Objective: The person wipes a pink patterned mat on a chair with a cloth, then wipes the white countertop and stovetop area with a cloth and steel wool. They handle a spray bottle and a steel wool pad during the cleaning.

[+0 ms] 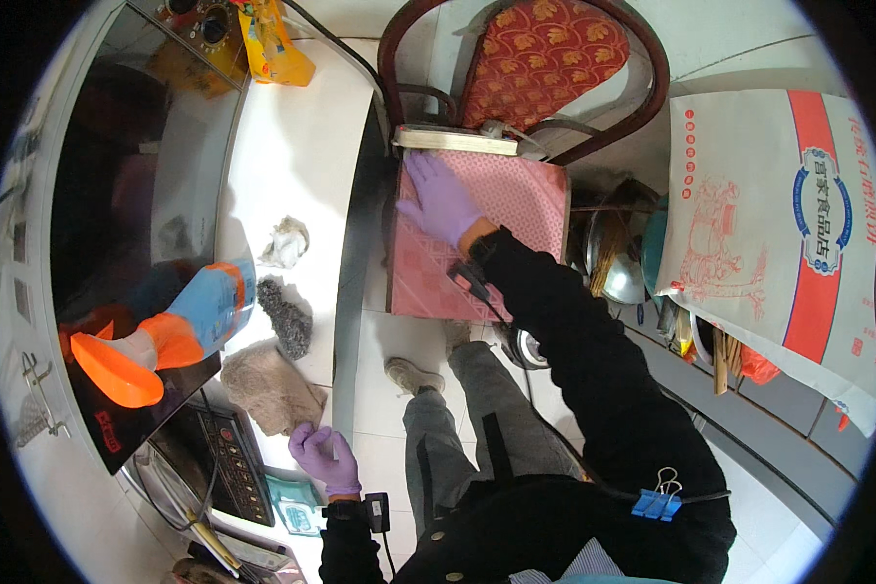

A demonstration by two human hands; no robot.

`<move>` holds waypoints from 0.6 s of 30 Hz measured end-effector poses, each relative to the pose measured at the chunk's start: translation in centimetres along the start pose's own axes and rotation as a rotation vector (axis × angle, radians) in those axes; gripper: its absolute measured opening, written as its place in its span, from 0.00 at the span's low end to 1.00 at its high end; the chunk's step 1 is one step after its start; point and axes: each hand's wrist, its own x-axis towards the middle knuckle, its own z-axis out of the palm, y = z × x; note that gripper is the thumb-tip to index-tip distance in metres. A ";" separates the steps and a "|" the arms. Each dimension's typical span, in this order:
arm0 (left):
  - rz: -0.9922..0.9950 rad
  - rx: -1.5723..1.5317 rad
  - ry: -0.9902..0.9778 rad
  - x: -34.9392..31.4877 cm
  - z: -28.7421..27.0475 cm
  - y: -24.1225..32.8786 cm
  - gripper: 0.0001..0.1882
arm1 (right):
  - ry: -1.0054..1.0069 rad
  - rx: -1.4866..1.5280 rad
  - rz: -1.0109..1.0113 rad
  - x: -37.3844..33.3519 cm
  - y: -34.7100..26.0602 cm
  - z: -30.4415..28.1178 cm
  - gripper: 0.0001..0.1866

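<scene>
My right hand (443,200), in a purple glove, is spread on the pink patterned seat of a chair (530,219). Its fingertips come close to a thick book-like block (457,139) with pale edges, lying along the seat's back edge. At the lower left, my left hand (327,461), also gloved, has loosely bent fingers with the thumb apart. Those fingertips are at the edge of a brown cloth (273,389) on the white counter; whether they touch it I cannot tell. Beside the cloth lie a dark grey scrubber (285,319) and a crumpled whitish wad (286,241).
A blue spray bottle with an orange head (204,316) stands on the counter before a dark glossy panel (117,195). A yellow packet (273,44) sits at its far end. On the right are a printed paper bag (749,224) and metal bowls (621,277). A cable (530,409) runs along my right arm.
</scene>
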 end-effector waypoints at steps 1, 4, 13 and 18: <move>0.004 -0.008 0.003 0.0 -0.1 0.0 0.12 | 0.014 0.039 -0.079 -0.9 -0.2 -0.2 0.43; 0.007 -0.011 0.012 0.1 -0.1 0.0 0.12 | -0.029 0.031 -0.168 -2.0 -0.4 -1.0 0.43; -0.018 -0.019 -0.019 -0.3 0.0 -0.2 0.09 | -0.068 0.133 -0.063 0.4 4.0 -0.8 0.38; -0.004 0.012 -0.040 -0.2 -0.3 -0.2 0.07 | 0.056 0.064 0.044 -6.7 9.3 -3.5 0.37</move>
